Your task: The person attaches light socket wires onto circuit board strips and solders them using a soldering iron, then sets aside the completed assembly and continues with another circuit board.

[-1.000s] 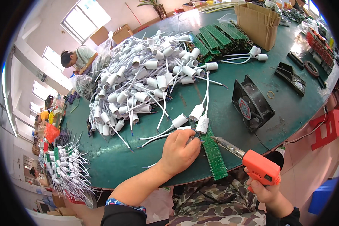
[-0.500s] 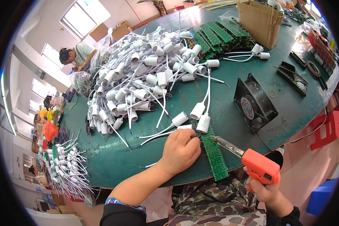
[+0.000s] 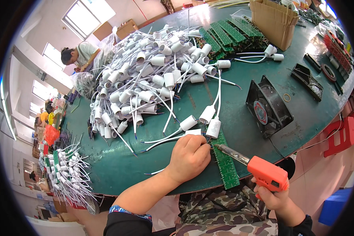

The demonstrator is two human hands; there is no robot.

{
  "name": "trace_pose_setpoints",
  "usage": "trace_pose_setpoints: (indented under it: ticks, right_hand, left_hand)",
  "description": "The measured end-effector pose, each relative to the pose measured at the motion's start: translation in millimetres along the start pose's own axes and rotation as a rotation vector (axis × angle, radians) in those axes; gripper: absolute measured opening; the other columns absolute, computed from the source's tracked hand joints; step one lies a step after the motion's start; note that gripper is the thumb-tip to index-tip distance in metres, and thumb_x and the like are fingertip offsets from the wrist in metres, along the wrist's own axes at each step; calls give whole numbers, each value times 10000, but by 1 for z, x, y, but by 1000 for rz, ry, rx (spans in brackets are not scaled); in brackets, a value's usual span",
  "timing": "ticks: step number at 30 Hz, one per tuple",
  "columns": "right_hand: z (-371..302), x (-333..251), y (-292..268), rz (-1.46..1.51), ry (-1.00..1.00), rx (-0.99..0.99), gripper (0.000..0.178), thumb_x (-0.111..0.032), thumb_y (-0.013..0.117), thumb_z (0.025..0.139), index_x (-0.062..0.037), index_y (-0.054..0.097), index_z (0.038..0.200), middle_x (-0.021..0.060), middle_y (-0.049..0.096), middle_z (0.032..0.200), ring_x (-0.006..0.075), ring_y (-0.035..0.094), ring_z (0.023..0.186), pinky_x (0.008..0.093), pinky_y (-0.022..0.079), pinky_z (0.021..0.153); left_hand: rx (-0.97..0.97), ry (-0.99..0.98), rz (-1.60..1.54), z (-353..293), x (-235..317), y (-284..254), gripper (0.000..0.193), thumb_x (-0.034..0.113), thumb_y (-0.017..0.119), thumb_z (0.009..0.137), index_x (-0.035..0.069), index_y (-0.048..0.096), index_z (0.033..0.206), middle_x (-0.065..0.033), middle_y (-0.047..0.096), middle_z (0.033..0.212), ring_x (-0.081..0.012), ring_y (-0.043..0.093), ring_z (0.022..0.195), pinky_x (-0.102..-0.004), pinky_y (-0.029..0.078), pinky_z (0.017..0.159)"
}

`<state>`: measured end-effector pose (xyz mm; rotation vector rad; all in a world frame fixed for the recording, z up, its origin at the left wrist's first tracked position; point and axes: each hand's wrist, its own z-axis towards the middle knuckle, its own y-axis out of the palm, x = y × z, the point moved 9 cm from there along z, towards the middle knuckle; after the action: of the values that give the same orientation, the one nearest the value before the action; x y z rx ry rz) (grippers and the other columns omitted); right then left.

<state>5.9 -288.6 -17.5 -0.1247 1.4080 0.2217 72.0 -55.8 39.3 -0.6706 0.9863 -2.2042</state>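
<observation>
My right hand (image 3: 272, 193) grips an orange-red soldering gun (image 3: 266, 173). Its metal tip reaches the upper part of a long green circuit board (image 3: 226, 167) at the table's near edge. Beside the board's left edge, my left hand (image 3: 190, 154) is closed, fingertips turned down; what they pinch is hidden. A white lamp socket (image 3: 193, 132) shows just beyond its knuckles, partly covered. Another white lamp socket (image 3: 213, 128) stands at the board's far end, with further wired sockets lying around it. A loose white wire end pokes out left of my wrist.
A large heap of white wired sockets (image 3: 145, 82) covers the table's middle. A black fan (image 3: 268, 108) stands to the right. Farther back are stacked green boards (image 3: 228, 33) and a cardboard box (image 3: 274, 23). Another person (image 3: 82, 55) sits across the table, at far left.
The soldering gun has moved slightly left, bringing its tip closer to my left fingertips. My left hand has stayed almost still.
</observation>
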Motion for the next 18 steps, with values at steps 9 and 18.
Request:
trace_pose_setpoints:
  ticks: [9,18]
  right_hand:
    - [4,1,2,-36,79,-9,362,5,718,811,32,627,1160,130,716,1044,209,712,891,326,555,824]
    - [3,5,2,-20,89,3,338,-1,719,816,19,635,1142,114,709,1010,209,697,882,335,546,824]
  left_hand:
    - [-2,0,-9,-1,-1,0,208,-15,762,660,40,661,833,-61,603,910,-260,603,794,-376,499,695]
    - [-16,-4,-4,-2,-1,2,204,-13,757,664,39,656,833,-60,600,910,-262,599,792,-376,495,691]
